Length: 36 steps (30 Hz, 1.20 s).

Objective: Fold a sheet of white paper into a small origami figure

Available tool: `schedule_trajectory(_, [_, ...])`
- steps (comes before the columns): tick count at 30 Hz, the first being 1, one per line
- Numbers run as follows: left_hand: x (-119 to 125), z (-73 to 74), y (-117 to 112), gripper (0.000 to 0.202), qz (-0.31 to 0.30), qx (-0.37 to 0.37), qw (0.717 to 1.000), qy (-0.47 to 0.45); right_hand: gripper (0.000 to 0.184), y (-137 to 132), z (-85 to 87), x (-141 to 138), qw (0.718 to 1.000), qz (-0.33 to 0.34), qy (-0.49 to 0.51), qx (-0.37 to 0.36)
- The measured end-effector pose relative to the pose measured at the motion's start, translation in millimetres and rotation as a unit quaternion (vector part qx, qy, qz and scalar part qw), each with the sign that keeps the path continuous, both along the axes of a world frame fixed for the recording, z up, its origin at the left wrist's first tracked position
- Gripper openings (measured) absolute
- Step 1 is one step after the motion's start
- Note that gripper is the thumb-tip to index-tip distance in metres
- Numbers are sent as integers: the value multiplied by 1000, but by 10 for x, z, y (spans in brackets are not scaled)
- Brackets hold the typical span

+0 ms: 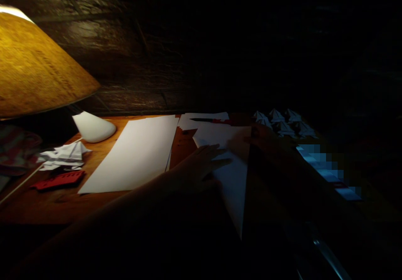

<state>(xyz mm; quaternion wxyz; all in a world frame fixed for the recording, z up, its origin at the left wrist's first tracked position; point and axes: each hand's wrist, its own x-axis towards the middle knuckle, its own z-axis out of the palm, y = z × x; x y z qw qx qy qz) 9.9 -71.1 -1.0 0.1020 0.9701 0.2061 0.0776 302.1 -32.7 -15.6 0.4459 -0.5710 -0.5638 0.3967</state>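
A folded sheet of white paper (235, 188) lies in front of me, its lower end narrowing to a point near the table's front edge. My left hand (205, 163) rests on its left side with the fingers spread. At the upper right edge of that sheet is my right hand (256, 140), mostly lost in shadow. Its fingers touch or nearly touch the paper, and their grip is too dark to make out. To the left lies a stack of plain white paper (135, 154).
Several folded paper figures (284, 127) stand at the back right, above a bluish pixelated strip (326, 171). More paper (188, 121) lies behind the sheet, under a dark blade. A lit lamp (40, 70), crumpled paper (65, 155) and a red object (59, 180) are at left.
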Motion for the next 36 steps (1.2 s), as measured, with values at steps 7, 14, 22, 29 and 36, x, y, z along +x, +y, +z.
schedule_trajectory(7, [65,-3,-99,83,54,9,999,-5,90,-94,-32,18,992,41,-100,62])
schedule_trajectory(14, [38,8,-156,88,39,8,999,-21,84,-187,98,-36,977,90,-184,58])
schedule_trajectory(22, [-92,64,-160,83,3,-21,999,-43,77,-147,46,2,977,109,-178,55])
schedule_trajectory(29, [-91,26,-131,86,-10,-23,1000,-14,67,-174,103,-31,982,106,-152,35])
schedule_trajectory(36, [-77,42,-161,84,12,-29,999,-21,67,-161,104,-13,975,110,-188,36])
